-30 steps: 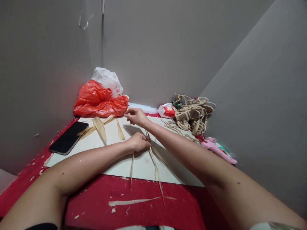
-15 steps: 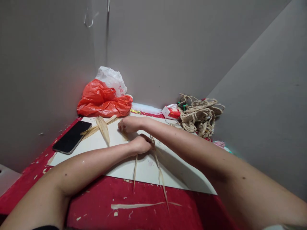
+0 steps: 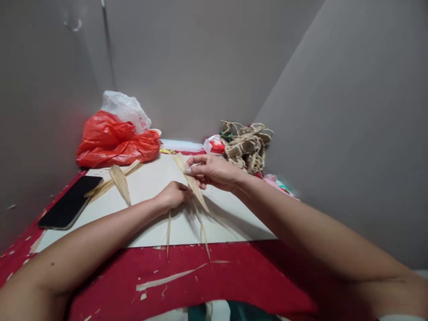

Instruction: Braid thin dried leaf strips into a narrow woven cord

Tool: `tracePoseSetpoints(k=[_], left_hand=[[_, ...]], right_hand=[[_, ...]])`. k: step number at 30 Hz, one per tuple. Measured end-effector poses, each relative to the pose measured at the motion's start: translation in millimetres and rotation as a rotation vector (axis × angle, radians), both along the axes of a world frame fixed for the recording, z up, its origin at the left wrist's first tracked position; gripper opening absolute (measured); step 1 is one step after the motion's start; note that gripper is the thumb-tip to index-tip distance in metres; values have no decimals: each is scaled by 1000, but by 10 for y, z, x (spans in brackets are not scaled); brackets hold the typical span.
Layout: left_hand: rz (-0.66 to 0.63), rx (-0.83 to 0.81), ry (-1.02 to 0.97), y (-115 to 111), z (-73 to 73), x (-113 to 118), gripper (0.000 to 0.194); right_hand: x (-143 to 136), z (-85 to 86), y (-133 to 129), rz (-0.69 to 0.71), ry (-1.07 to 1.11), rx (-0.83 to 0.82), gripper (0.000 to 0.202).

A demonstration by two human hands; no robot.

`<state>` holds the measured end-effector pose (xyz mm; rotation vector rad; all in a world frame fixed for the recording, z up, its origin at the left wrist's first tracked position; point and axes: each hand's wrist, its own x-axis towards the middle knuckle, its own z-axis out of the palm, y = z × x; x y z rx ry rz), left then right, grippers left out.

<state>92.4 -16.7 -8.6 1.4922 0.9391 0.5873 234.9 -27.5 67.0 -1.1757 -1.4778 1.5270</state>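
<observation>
My right hand [image 3: 219, 171] pinches a long dried corn husk [image 3: 198, 191] near its wide upper end, and the narrow end trails down to the right. Close beside it, my left hand [image 3: 171, 196] is closed just above a white board [image 3: 150, 174]. Thin husk strips [image 3: 204, 236] hang below the left hand, over the board's front edge. The ends inside its fingers are hidden. To the left, loose husks [image 3: 121, 183] lie crossed on the board, one reaching onto a black phone [image 3: 72, 203].
A red plastic bag [image 3: 115, 140] and a white bag [image 3: 127, 109] sit at the back left. A tissue pack [image 3: 214, 145] and a heap of braided cord [image 3: 249, 145] stand at the back right. Husk scraps [image 3: 170, 278] litter the red cloth [image 3: 200, 294]. Grey walls [image 3: 187, 67] enclose the table.
My right hand has come rightward from the board's back, bringing a husk over beside my left hand. My left hand stays closed with strips hanging below it. The view has turned right.
</observation>
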Motion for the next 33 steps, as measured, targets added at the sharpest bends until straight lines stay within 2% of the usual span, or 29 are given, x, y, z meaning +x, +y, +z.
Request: tracePoseSetpoints(k=[4,7,10,16,19,23,27,33], left_hand=[[-28,-56,17,4,-9,23,16],[6,-61,-18,-14,-19,64,16],[68,-99,-33,-47,-9,90,13],[128,-137,-109,-47,5,78,18],[161,-61,-96,-45,-15,81,18],[133,59,-81,-76,-46,100,17],[141,91,-88,-94,-49,105,17],[207,116,-102,-56,-65,96,19]], right_hand=[[205,-247,-440,-87,-91,-82,19],[210,-419,-617,-88,-170,-130,12],[152,-545,-688,-68,-200,-184,15],[39,-732,-719,-148,-204,-172,22],[-4,-781,-724,-194,-176,-136,16],[-73,-780,-681,-256,-108,-132,11],[-118,-773,-629,-285,-53,-117,23],[-119,-812,-640,-370,67,-60,17]])
